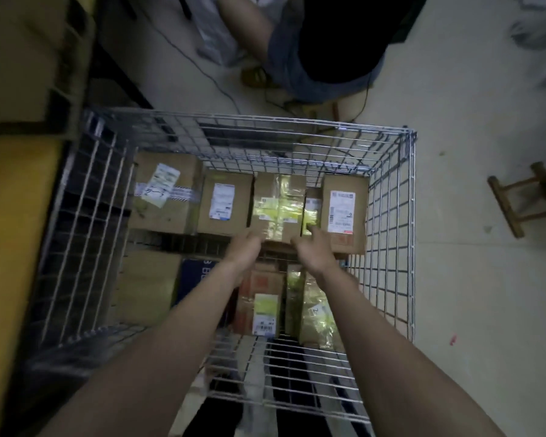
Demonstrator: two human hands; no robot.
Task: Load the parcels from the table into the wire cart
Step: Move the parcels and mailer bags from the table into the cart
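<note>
While both hands, left [245,247] and right [312,247], reach apart, fingers loose, toward the yellow-taped parcel [278,209] standing inside the wire cart [391,216], a nudge could tip it against neighbouring boxes.

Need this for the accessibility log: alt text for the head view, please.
Both hands, left hand and right hand, reach down into a wire cart at a cardboard parcel with yellow tape. It sits in a row of labelled boxes. Another person crouches on the floor beyond the cart.

silver wire cart [388,216], brown parcels [224,203], yellow table [10,216]
</note>
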